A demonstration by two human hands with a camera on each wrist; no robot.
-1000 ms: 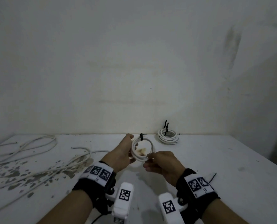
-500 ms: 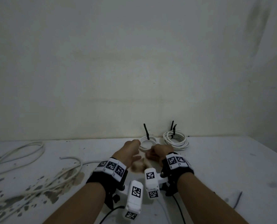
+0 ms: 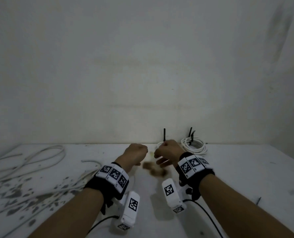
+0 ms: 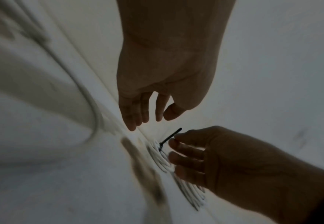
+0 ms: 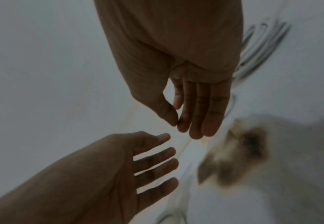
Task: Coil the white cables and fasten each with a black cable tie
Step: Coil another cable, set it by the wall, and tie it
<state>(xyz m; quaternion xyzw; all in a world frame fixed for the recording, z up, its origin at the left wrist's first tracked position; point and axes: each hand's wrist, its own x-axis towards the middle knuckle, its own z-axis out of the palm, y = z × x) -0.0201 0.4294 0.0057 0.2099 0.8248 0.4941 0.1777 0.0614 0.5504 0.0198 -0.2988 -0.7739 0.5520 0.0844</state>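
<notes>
A freshly tied white coil lies on the table by the back wall, its black cable tie sticking up. In the head view only a sliver of this coil and the tie's tail show past my right hand. The right hand hovers beside the coil with straight fingers and holds nothing. My left hand hangs a little to its left, fingers relaxed and empty. Both palms show bare in the right wrist view: right hand, left hand.
A second tied coil sits just right of the first against the wall. Loose white cables sprawl over the stained left part of the table. A brown stain lies under my hands. A single black tie lies at the right.
Both hands carried the tied coil from mid-table to the back wall beside the other coil, set it down and let go of it.
</notes>
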